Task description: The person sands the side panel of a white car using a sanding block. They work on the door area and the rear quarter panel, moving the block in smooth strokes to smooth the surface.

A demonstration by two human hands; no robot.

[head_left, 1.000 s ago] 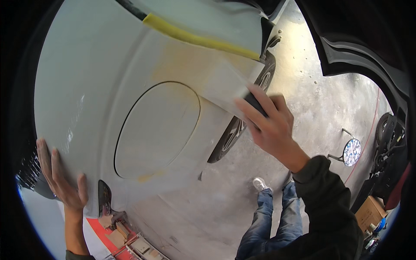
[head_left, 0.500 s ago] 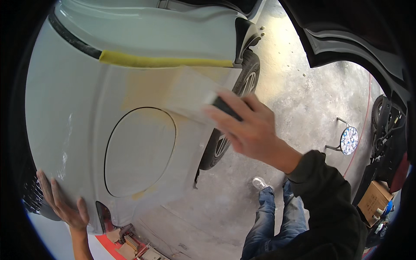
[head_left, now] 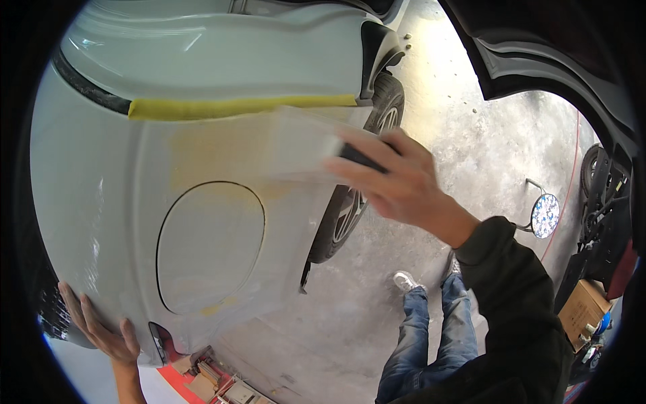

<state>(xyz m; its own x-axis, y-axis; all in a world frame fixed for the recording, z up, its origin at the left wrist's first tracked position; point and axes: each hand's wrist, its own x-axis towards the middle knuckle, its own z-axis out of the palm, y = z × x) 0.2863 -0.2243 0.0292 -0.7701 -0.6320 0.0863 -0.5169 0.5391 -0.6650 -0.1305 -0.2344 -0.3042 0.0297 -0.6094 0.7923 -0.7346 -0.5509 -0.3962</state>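
The sanding block (head_left: pixel 356 156) lies on the car panel (head_left: pixel 134 202), right of the fuel flap (head_left: pixel 210 246), below the tape strip (head_left: pixel 242 106).

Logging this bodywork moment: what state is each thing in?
Round fuel-filler flap: closed, flush with the panel.
Yellow masking tape strip: stuck along the panel seam.
Pale grey car body panel: dull, with a yellowish patch.
Dark sanding block: in the right hand grip, blurred.
Left hand: flat on panel.

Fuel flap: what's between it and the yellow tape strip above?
Head view: only bare grey panel with a yellowish sanded patch between the fuel flap and the yellow tape strip.
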